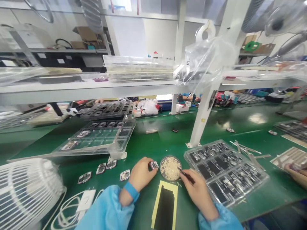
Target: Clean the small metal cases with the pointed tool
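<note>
Between thumb and fingers, my left hand point(141, 174) holds a small metallic part point(153, 165), just left of a round dish point(170, 168) of small pale pieces. My right hand point(195, 185) grips dark tweezers point(183, 172), their tip over the dish's right side. Below the dish lies a yellow sheet point(156, 206) with a dark strip point(165, 207) on it. Several similar metallic parts lie left of my left hand, the nearest one point(125, 174) beside my wrist. A clear compartment tray point(226, 172) of small dark and silver parts sits right of my right hand.
A white fan point(30, 191) and a cable with a white adapter point(85, 200) are at the lower left. Clear trays point(96, 137) stand behind the loose parts. A white post point(200, 124) rises behind the dish to a shelf point(91, 92). Another person's hand point(297, 175) is at the right edge.
</note>
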